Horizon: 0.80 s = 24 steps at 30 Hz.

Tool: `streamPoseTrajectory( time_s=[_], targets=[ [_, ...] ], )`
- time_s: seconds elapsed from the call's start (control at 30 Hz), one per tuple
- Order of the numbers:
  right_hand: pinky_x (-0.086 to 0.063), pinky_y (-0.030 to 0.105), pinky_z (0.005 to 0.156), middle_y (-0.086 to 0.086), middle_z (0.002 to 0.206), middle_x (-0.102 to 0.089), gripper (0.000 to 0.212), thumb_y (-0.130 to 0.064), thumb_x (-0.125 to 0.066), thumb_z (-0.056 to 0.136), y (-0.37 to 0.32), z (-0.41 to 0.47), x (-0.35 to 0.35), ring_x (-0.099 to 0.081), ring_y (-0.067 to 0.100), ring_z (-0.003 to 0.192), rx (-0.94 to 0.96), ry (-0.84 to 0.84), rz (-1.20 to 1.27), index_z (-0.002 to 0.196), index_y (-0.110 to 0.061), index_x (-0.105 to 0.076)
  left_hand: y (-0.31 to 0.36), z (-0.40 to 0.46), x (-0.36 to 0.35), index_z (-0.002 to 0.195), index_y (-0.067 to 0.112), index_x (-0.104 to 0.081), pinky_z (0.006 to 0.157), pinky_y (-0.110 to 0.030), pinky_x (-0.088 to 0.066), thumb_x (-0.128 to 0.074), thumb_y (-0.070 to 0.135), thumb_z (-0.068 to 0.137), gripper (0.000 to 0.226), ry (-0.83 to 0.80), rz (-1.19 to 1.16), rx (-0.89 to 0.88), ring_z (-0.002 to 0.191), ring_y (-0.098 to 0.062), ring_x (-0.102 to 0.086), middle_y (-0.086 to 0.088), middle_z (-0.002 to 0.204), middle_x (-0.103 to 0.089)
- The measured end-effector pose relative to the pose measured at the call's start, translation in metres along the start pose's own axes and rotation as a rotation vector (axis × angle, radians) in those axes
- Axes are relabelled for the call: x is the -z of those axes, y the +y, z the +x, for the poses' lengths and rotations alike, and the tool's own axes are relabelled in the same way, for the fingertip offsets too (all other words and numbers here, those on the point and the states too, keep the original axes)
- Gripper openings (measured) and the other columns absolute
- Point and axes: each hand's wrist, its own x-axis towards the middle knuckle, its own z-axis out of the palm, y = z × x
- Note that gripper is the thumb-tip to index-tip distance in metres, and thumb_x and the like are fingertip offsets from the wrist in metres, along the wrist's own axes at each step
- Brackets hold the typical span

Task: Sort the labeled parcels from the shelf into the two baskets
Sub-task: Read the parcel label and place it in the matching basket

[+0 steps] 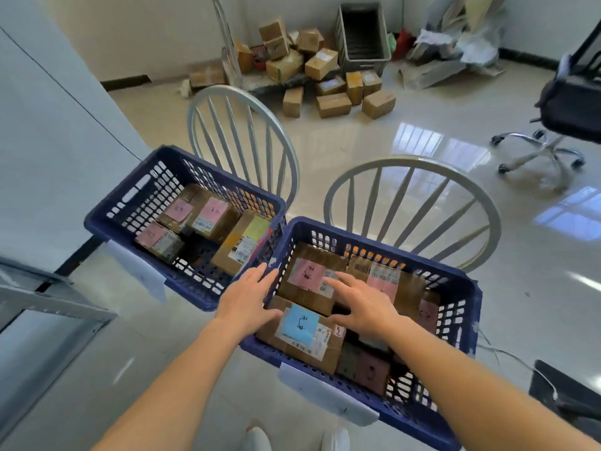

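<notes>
Two blue baskets hold labeled parcels; in the right basket [461, 288], both hands, left [247, 299] and right [364, 304], fingers spread, flank a blue-tagged parcel [300, 333] with handwritten characters I cannot read; the left basket [107, 219] holds pink-tagged boxes

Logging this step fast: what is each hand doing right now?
Left hand: open, fingers straight, at the blue-label parcel.
Right hand: open, fingers spread over the parcels, gripping nothing.
</notes>
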Motion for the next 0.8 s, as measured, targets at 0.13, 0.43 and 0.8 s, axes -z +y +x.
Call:
streamPoseTrajectory(
  time_s=[0.13, 0.43, 0.8],
  targets=[
    [-0.031, 0.044, 0.12, -0.005, 0.169, -0.019, 0.087, -0.066, -0.061, 0.09, -0.066, 0.01, 0.104, -0.028, 0.023, 0.152, 0.085, 0.102, -0.093, 0.161, -0.041, -0.017, -0.036, -0.037, 0.096, 0.159, 0.031, -0.017, 0.118, -0.04, -0.03, -0.058, 0.069, 0.087, 0.091, 0.146, -0.041, 0.103, 0.152, -0.018, -0.015, 0.006, 0.167, -0.015],
    [-0.028, 0.044, 0.121, -0.002, 0.167, -0.024, 0.089, -0.074, -0.056, 0.088, -0.33, -0.007, 0.27, -0.032, 0.025, 0.149, 0.369, 0.307, -0.264, 0.16, -0.04, -0.019, -0.168, -0.216, 0.297, 0.157, 0.029, -0.024, 0.117, -0.046, -0.033, -0.055, 0.069, 0.088, 0.085, 0.515, -0.126, 0.323, 0.15, -0.019, -0.023, 0.004, 0.166, -0.02],
    [-0.018, 0.04, 0.123, -0.005, 0.17, -0.013, 0.088, -0.08, -0.044, 0.089, -0.749, -0.117, 0.276, -0.019, 0.021, 0.155, 0.813, 0.442, -0.343, 0.162, -0.041, -0.012, -0.374, -0.577, 0.377, 0.16, 0.029, -0.018, 0.119, -0.039, -0.025, -0.057, 0.065, 0.09, 0.087, 0.86, -0.121, 0.717, 0.153, -0.018, -0.016, 0.005, 0.167, -0.012]
  ],
)
